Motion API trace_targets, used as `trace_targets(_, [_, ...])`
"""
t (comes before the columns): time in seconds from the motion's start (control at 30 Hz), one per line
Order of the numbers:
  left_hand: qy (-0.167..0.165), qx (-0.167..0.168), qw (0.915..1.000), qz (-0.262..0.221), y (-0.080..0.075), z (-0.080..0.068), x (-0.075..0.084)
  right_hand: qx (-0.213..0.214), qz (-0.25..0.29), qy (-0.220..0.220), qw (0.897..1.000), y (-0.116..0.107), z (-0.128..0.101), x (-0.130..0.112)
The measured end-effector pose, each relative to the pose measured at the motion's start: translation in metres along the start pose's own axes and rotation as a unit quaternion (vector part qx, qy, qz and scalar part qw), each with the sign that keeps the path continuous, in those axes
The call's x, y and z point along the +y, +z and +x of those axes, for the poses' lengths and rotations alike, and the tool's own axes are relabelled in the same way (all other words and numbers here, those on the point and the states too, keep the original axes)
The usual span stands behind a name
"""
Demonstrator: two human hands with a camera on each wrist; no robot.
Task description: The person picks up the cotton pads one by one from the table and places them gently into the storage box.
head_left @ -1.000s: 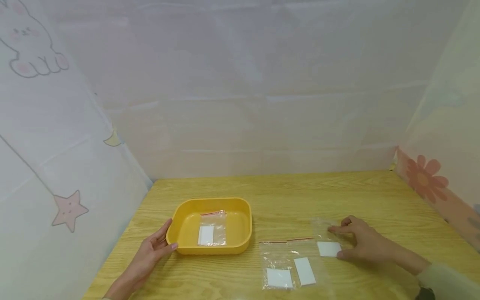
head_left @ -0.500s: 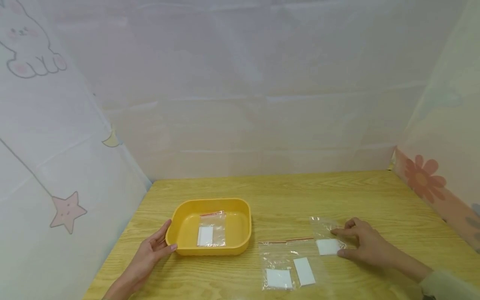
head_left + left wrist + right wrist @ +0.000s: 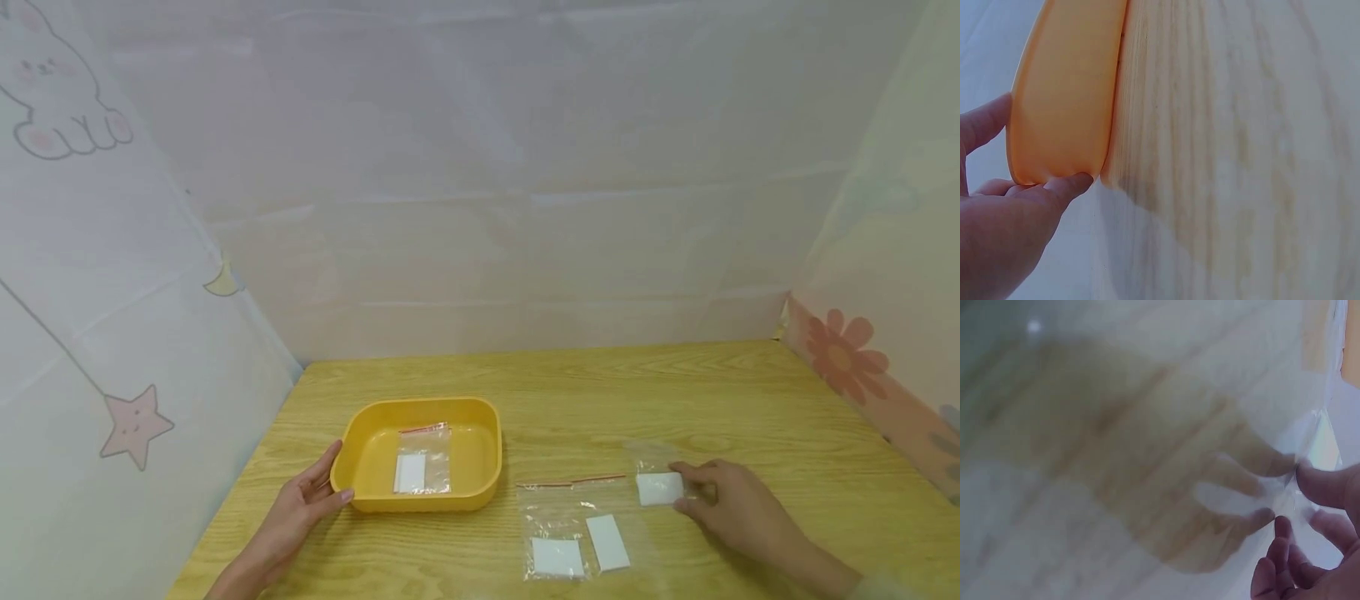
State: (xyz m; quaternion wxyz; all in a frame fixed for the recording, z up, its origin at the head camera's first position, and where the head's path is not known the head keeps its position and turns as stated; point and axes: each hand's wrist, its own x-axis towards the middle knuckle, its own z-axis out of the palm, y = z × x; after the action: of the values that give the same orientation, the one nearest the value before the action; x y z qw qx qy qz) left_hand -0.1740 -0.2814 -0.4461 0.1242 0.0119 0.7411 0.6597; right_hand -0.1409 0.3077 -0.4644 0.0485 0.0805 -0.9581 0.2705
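A yellow tray sits on the wooden table with a small clear zip bag holding a white pad inside it. My left hand rests against the tray's near-left corner, thumb on the front wall and straight fingers along the side. My right hand pinches the right edge of another small clear bag with a white pad in it. In the right wrist view the thumb and fingers close on the bag's plastic. A larger clear bag with two white pads lies flat between the hands.
Pale printed curtains wall the table on the left, back and right. Bare wood runs behind the tray and bags to the back edge. The table's left edge lies close beside my left hand.
My right hand has drawn back toward me, from lying over the small bag to pinching its right edge. The bag has shifted slightly. The left hand and tray have stayed put.
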Motion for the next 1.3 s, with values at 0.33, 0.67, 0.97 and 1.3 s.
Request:
trace_targets(0.33, [0.002,-0.002,1.0,-0.003,0.0,0.0,0.0,0.046,0.08,-0.01,0.996,0.001,0.004,0.008])
trace_targets(0.67, [0.0,-0.002,1.0,-0.003,0.0,0.001,0.0,-0.095,0.3,0.032,0.949,-0.012,0.013,0.018])
trace_targets(0.97, [0.001,-0.003,1.0,0.001,-0.001,0.0,-0.001,-0.106,0.281,0.052,0.952,-0.018,0.019,0.016])
trace_targets(1.3, [0.004,-0.006,1.0,-0.004,-0.001,0.0,-0.002,-0.117,0.326,-0.009,0.938,-0.031,0.031,-0.002])
